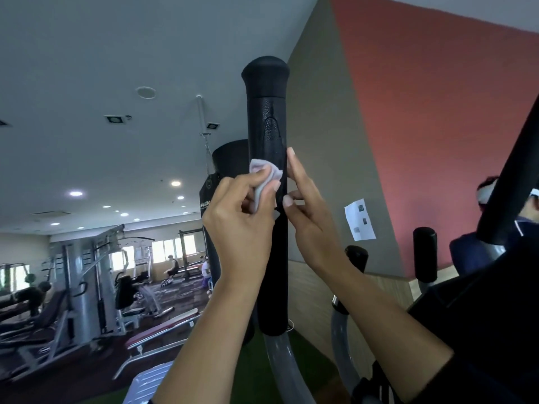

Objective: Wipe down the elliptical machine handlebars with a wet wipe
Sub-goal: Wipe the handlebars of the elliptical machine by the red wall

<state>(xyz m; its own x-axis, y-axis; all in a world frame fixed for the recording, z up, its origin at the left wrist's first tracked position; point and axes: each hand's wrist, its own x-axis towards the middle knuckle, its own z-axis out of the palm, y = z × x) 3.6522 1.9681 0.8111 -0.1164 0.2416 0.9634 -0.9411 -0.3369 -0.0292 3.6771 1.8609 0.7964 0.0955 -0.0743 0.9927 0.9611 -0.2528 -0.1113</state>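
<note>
The tall black foam-covered handlebar grip (267, 112) stands upright in the centre of the frame, with its rounded cap near the top. The left hand (239, 217) comes in from the lower left and pinches a crumpled pale lilac wet wipe (264, 173) between thumb and curled fingers, pressing it against the left-facing side of the grip about halfway up. The right hand (309, 205) comes in from the lower right with its index finger stretched up along the grip's right edge. Its other fingers are loosely bent and hold nothing that I can see.

The main risk is patchy coverage. The wipe is bunched into a small wad, so each pass probably touches only a narrow strip. The textured panel above it, the cap and the far side could all be missed.

The pinch looks light, so dragging over the rough patch might pull the wipe free or tear it.

The right hand's bare fingers also rest on the grip, and they may re-soil cleaned foam. The lower stretch, down to the grey curved metal tube (280, 354), needs wiping too.
</note>
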